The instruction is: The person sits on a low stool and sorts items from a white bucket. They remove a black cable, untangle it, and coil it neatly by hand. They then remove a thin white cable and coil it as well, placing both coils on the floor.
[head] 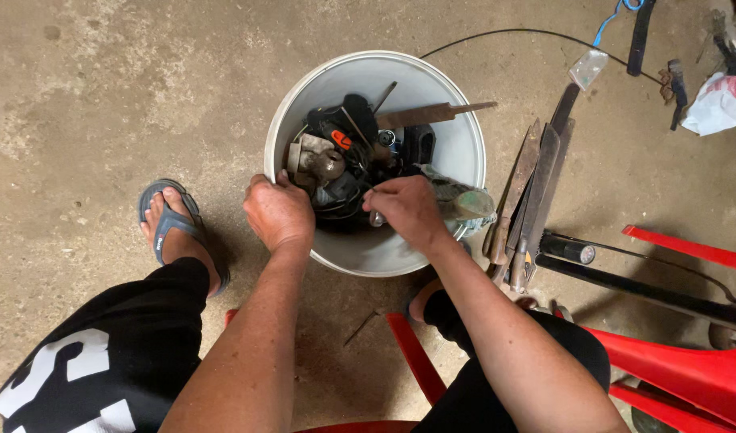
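Note:
A white plastic bucket [464,140] stands on the concrete floor between my feet, filled with several tools and metal parts, among them a long flat file and a black tool with an orange button [341,138]. My left hand [278,212] grips the bucket's near-left rim. My right hand [406,208] reaches inside the bucket, fingers pinched on a small metal part [376,217] among the tools. What exactly it is cannot be made out.
Several long rusty files and blades [532,188] lean beside the bucket on the right. A black pump tube [567,249] and red plastic chair parts [689,353] lie at right. A thin black cable [512,32], a white cloth [717,104] and small tools lie at top right.

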